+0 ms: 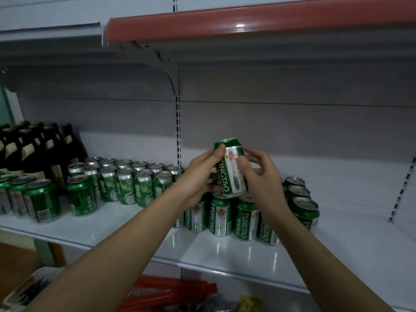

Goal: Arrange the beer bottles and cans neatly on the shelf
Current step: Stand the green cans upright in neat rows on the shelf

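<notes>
Dim shop aisle, white metal shelf (pixel 225 251) under red-edged upper shelf (pixel 247 21). Person holds green Tsingtao can (pixel 231 168) upright, just above row of matching cans (pixel 234 219) at shelf front. Left hand (pixel 198 176) wraps can's side, thumb near rim; right hand (pixel 261 176) curls round other side, fingertips blurred, apparently gripping. More green cans (pixel 126 181) and dark bottles (pixel 38 152) stand further left.

Dim, cool light with glare on the red shelf edge (pixel 247 23), blurred right-hand fingers (pixel 244 164), and bowed wide-angle edges.
</notes>
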